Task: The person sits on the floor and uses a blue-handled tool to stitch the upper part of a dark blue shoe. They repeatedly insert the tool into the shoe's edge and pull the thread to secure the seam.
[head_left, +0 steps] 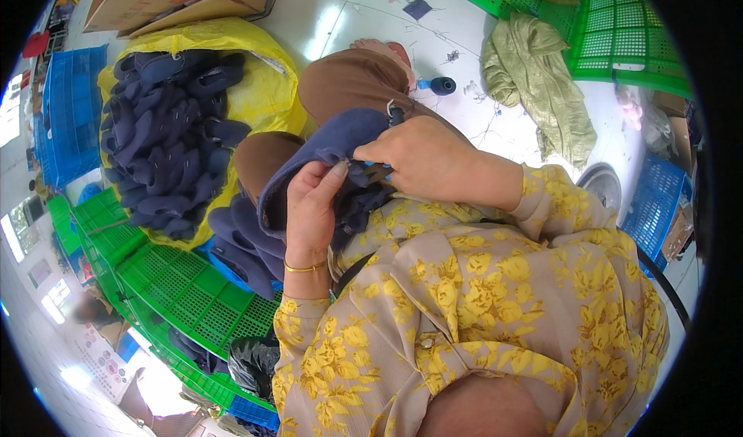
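Observation:
A navy blue shoe upper (329, 137) with a soft fabric surface lies over my lap. My left hand (311, 205) pinches its edge between thumb and fingers. Close beside it, my right hand (422, 154) is closed around small dark thread snips (375, 174) with a bit of blue on them. The snips' tips are near the left thumb, against the upper; whether they touch a thread is too small to tell. More navy uppers (240, 243) are heaped by my left thigh, partly under the held one.
A yellow sack (271, 89) full of navy uppers (170, 139) stands to the left. Green plastic baskets (193, 290) line the lower left. A thread spool (443, 86) lies on the floor ahead. Cardboard box (182, 0), olive cloth sack (534, 73) and blue crate (654, 205) surround me.

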Available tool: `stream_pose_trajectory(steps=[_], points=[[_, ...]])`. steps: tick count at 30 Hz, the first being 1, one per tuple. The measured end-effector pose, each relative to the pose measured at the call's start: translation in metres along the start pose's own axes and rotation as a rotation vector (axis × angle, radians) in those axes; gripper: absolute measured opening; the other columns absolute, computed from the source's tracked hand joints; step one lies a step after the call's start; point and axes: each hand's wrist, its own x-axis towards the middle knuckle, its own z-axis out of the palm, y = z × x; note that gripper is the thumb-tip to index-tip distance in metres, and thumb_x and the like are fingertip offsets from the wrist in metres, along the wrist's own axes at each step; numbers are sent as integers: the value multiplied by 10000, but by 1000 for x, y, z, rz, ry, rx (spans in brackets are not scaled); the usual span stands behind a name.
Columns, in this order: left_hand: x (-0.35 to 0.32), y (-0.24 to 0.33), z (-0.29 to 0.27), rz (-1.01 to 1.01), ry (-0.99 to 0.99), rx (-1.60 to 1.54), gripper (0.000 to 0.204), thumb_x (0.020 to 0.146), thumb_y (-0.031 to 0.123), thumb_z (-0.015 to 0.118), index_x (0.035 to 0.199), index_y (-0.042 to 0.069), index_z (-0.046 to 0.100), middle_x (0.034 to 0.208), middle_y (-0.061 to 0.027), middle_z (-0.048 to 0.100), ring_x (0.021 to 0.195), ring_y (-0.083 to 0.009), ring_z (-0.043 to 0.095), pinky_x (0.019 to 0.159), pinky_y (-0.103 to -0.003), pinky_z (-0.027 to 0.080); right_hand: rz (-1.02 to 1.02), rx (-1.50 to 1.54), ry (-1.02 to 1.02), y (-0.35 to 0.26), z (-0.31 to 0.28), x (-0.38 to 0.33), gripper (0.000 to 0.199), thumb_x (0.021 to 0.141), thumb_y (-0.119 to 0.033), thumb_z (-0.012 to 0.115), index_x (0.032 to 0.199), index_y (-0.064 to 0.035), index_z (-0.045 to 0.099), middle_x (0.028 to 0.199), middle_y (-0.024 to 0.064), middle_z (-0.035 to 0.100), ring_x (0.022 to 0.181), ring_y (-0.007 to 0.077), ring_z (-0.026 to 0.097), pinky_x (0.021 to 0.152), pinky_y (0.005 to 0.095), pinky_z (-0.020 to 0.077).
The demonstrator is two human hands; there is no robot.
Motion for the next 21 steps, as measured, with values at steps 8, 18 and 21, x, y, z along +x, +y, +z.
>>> stream_pose_trajectory(steps=[8,18,21], points=[[0,-3,8,10,109,78,71,924,53,626,957,-10,625,915,-19,660,807,-62,581,745,-197,462,47,-129,-91,-6,4,8,103,753,-86,598,806,-51,679,742,163,674,742,340,675,664,452,528],[-1,-24,10,157,300,238,106,861,-54,658,918,-15,577,859,-23,628,762,-51,563,692,-167,468,85,-229,-119,-17,6,8,90,756,-94,622,814,-55,679,760,138,690,743,306,690,648,413,545],[-1,-27,11,165,321,309,105,854,-59,662,910,-15,585,839,-20,629,742,-52,562,694,-169,469,82,-290,-140,-18,10,11,83,754,-98,629,812,-57,672,770,128,696,745,291,698,634,393,552]])
